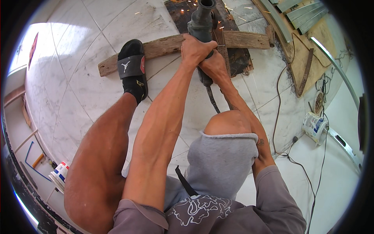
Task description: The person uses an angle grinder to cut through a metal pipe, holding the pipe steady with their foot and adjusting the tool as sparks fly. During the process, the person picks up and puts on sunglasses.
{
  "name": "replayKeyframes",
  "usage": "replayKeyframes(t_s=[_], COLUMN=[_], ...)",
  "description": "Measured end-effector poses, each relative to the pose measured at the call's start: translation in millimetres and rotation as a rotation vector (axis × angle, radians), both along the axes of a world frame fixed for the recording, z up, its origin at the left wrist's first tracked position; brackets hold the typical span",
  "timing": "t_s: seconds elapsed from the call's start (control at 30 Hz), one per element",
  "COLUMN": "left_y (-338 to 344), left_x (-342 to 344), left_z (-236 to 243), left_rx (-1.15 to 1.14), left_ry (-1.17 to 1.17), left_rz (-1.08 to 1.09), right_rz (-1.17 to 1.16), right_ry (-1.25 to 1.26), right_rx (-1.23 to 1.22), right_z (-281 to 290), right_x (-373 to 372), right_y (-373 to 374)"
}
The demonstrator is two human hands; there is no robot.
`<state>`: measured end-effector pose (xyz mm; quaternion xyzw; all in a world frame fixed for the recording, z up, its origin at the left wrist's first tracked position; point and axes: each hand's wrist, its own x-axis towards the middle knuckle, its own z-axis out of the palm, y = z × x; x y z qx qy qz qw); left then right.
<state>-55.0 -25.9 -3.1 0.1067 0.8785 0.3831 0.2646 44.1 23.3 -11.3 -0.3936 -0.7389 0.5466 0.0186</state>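
Observation:
My left hand (194, 50) is closed around the body of a dark corded angle grinder (200, 28). Lower down, my right hand (214, 65) wraps its rear handle, close against the left. The grinder's head points away from me, and its disc cannot be made out. Orange sparks fly around the far end. Beside and under the tool runs a narrow rusty metal bar (222, 52). It crosses a weathered wooden plank (163, 46) lying on the floor. My left foot, in a black slide sandal (131, 58), rests on the plank's left part.
A dark, worn board (238, 62) lies under the plank. At the right are a plywood sheet (311, 74), grey metal strips (307, 16), a tipped white bucket (314, 126) and a spirit level (344, 146). A power cord (277, 113) trails across the tiled floor (87, 50).

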Motion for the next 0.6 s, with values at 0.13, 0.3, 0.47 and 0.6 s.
replayKeyframes(t_s=[0.13, 0.3, 0.47, 0.6], left_y=[0.0, -1.1, -0.8, -1.7], left_x=[1.4, 2.8, 2.2, 2.3], left_z=[0.9, 2.2, 3.2, 1.3], left_rx=[0.020, 0.043, 0.056, 0.041], left_ry=[0.006, -0.002, -0.014, 0.001], left_rz=[0.017, 0.008, 0.007, 0.003], right_rz=[-0.010, -0.028, 0.004, -0.016], right_ry=[-0.039, -0.009, -0.018, -0.021], right_rx=[0.037, 0.023, -0.037, 0.036], right_z=[3.3, 0.1, -1.9, 4.6], right_x=[0.4, 1.8, 1.6, 1.5], right_y=[-1.0, -2.0, 1.0, -2.2])
